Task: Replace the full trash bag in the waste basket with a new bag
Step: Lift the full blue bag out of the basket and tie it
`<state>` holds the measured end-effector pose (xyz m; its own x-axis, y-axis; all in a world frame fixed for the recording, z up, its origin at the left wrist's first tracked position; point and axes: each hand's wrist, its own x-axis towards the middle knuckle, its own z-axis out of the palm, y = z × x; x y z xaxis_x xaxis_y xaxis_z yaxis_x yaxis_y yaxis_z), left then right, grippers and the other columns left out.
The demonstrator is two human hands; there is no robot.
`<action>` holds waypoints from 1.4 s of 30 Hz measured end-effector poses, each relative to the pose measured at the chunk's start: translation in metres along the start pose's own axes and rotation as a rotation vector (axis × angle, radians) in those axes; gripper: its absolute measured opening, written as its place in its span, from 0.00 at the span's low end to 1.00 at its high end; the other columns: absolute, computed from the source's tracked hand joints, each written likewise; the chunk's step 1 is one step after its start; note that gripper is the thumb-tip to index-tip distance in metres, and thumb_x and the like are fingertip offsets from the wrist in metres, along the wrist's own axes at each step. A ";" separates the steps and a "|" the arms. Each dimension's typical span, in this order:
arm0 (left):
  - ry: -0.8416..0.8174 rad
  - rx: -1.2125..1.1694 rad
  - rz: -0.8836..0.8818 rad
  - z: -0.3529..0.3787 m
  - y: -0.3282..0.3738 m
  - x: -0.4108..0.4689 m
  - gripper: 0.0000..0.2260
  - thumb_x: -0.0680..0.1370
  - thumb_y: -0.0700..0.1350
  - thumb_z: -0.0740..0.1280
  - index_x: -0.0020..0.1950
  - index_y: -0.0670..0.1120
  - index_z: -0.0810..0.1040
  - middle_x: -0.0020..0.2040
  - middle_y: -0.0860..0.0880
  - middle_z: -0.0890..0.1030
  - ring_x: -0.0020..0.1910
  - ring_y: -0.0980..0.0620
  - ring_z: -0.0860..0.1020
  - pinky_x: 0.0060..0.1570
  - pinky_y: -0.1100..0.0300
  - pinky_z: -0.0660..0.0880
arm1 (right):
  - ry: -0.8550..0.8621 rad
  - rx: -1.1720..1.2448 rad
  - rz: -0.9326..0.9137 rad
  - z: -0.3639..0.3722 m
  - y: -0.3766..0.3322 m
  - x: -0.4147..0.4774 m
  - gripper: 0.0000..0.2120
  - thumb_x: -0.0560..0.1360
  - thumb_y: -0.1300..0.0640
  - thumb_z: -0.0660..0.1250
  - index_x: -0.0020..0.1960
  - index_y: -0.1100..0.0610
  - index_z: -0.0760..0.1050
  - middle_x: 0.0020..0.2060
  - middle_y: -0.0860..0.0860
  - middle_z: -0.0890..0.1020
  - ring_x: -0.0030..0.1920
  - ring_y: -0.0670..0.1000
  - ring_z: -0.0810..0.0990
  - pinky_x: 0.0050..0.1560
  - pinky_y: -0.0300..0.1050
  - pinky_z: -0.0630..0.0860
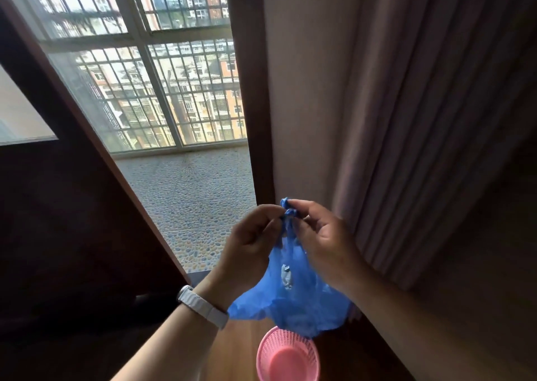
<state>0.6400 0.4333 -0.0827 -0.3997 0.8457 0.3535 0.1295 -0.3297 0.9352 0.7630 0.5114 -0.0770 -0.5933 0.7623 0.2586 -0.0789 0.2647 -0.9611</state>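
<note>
A blue plastic trash bag (293, 296) hangs in the air between both my hands, its top gathered into a knot. My left hand (250, 241) pinches the knotted top from the left. My right hand (322, 238) pinches the same bunched top from the right. Something small and pale shows through the bag's thin plastic. Directly below stands a pink mesh waste basket (287, 354) on the wooden floor; no bag lines it and its inside looks bare.
A dark wooden door (66, 220) stands open at the left. Beyond the doorway lies a pebble-tiled balcony floor (197, 200) with barred windows. A pinkish curtain (421, 119) hangs on the right, close to the basket.
</note>
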 end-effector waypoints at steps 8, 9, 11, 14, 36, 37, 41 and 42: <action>-0.016 -0.066 -0.076 -0.013 0.011 0.011 0.18 0.74 0.37 0.66 0.63 0.47 0.70 0.35 0.45 0.77 0.32 0.51 0.73 0.35 0.60 0.72 | -0.127 0.028 -0.021 0.008 -0.007 0.009 0.16 0.71 0.58 0.66 0.57 0.47 0.79 0.47 0.48 0.82 0.43 0.48 0.80 0.45 0.46 0.77; -0.021 -0.058 -0.102 -0.015 0.012 0.013 0.19 0.74 0.37 0.67 0.64 0.48 0.71 0.36 0.41 0.76 0.33 0.50 0.74 0.36 0.59 0.72 | -0.149 0.024 -0.023 0.007 -0.009 0.011 0.15 0.71 0.58 0.66 0.56 0.48 0.80 0.46 0.48 0.81 0.42 0.49 0.80 0.43 0.44 0.77; -0.030 -0.018 -0.107 -0.019 0.013 0.015 0.13 0.73 0.39 0.68 0.57 0.51 0.79 0.39 0.34 0.78 0.37 0.47 0.76 0.40 0.55 0.73 | -0.174 0.024 -0.046 0.007 -0.014 0.015 0.11 0.73 0.58 0.67 0.55 0.51 0.80 0.44 0.48 0.80 0.40 0.50 0.79 0.41 0.43 0.77; -0.014 -0.023 -0.110 -0.021 0.017 0.016 0.04 0.73 0.44 0.70 0.46 0.51 0.83 0.40 0.38 0.81 0.41 0.45 0.77 0.44 0.50 0.72 | -0.176 0.078 -0.041 0.009 -0.015 0.021 0.09 0.75 0.63 0.69 0.53 0.55 0.82 0.43 0.50 0.83 0.41 0.49 0.80 0.43 0.43 0.79; 0.046 -0.086 -0.197 -0.016 0.019 0.021 0.08 0.76 0.44 0.63 0.38 0.54 0.75 0.28 0.46 0.68 0.26 0.50 0.65 0.26 0.57 0.64 | -0.070 0.118 0.182 0.023 -0.004 0.021 0.09 0.80 0.55 0.62 0.42 0.55 0.76 0.33 0.55 0.75 0.33 0.51 0.73 0.35 0.45 0.72; 0.043 -0.046 -0.182 -0.016 0.018 0.020 0.06 0.77 0.46 0.63 0.40 0.54 0.74 0.27 0.45 0.67 0.26 0.49 0.65 0.25 0.54 0.63 | -0.089 0.184 0.218 0.026 -0.005 0.019 0.10 0.81 0.57 0.61 0.42 0.55 0.76 0.34 0.55 0.76 0.34 0.50 0.75 0.36 0.45 0.74; 0.048 0.114 -0.109 -0.018 0.016 0.016 0.06 0.79 0.45 0.61 0.43 0.54 0.71 0.24 0.48 0.68 0.23 0.50 0.65 0.24 0.55 0.62 | -0.135 0.475 0.357 0.035 -0.008 0.013 0.08 0.81 0.60 0.59 0.47 0.59 0.76 0.37 0.59 0.79 0.34 0.54 0.80 0.36 0.48 0.78; 0.044 0.142 -0.095 -0.018 0.016 0.014 0.07 0.80 0.44 0.60 0.43 0.55 0.70 0.24 0.47 0.70 0.22 0.49 0.66 0.23 0.54 0.64 | -0.127 0.495 0.375 0.037 -0.008 0.012 0.08 0.81 0.60 0.59 0.48 0.59 0.76 0.37 0.59 0.79 0.33 0.55 0.79 0.36 0.49 0.78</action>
<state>0.6197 0.4325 -0.0630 -0.4548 0.8502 0.2652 0.2150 -0.1842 0.9591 0.7266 0.4966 -0.0693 -0.7405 0.6662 -0.0888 -0.1903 -0.3345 -0.9230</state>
